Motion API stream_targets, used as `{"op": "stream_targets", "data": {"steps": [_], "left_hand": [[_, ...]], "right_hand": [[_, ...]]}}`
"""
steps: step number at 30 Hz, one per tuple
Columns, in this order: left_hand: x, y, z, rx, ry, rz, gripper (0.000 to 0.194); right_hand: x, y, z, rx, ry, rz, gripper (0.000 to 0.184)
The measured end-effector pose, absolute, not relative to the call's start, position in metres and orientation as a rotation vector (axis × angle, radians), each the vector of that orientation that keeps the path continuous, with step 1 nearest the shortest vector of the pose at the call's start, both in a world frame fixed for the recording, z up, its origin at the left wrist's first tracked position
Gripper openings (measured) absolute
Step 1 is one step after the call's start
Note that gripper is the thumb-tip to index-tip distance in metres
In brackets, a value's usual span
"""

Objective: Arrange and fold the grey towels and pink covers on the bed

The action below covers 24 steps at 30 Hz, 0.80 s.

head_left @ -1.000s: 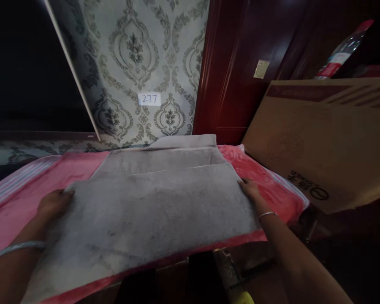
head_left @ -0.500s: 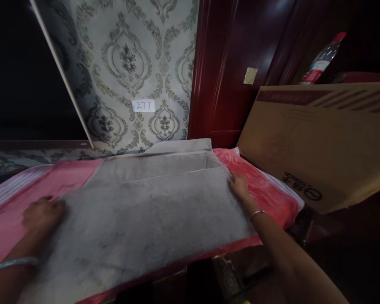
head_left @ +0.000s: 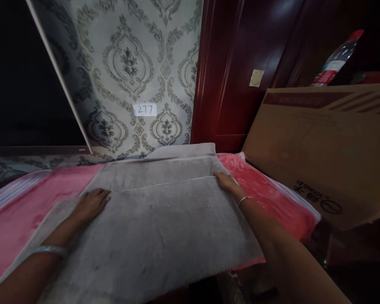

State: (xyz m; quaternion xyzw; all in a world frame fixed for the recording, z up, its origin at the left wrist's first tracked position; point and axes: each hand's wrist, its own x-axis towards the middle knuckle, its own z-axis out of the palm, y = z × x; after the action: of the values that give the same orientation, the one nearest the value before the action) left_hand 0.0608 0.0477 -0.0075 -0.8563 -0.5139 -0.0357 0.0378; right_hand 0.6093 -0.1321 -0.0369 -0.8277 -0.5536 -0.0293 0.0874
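A folded grey towel lies on a pink blanket that covers a table. My left hand rests flat on the towel's left part, fingers stretched toward the fold line. At the top layer's far right corner my right hand lies with its fingers extended along the edge. Each wrist wears a silver bangle. A second grey layer shows behind the top fold.
A large cardboard box leans at the right, close to the blanket's edge. A plastic bottle stands behind it. Patterned wallpaper with a "277" label and a dark red wooden door rise behind the table.
Both hands have moved away from me along the towel: the left from its outer left edge onto the cloth, the right up its right edge to the far corner.
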Motion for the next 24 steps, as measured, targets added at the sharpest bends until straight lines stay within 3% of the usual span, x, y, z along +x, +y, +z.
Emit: {"op": "stream_targets", "data": {"steps": [5, 10, 18, 24], "left_hand": [[0.049, 0.065, 0.006, -2.634, -1.564, -0.021, 0.048], [0.042, 0.064, 0.014, -2.699, -1.695, -0.246, 0.031], [0.043, 0.021, 0.053, -2.443, -1.784, -0.079, 0.035], [0.062, -0.013, 0.081, -2.637, -1.781, -0.443, 0.035]], "right_hand": [[0.612, -0.135, -0.024, -2.511, -1.674, -0.065, 0.045], [0.604, -0.154, -0.012, -2.488, -1.666, -0.132, 0.031], [0.601, -0.195, 0.019, -2.417, -1.610, -0.114, 0.028], [0.561, -0.222, 0.055, -2.053, -1.565, 0.321, 0.026]]}}
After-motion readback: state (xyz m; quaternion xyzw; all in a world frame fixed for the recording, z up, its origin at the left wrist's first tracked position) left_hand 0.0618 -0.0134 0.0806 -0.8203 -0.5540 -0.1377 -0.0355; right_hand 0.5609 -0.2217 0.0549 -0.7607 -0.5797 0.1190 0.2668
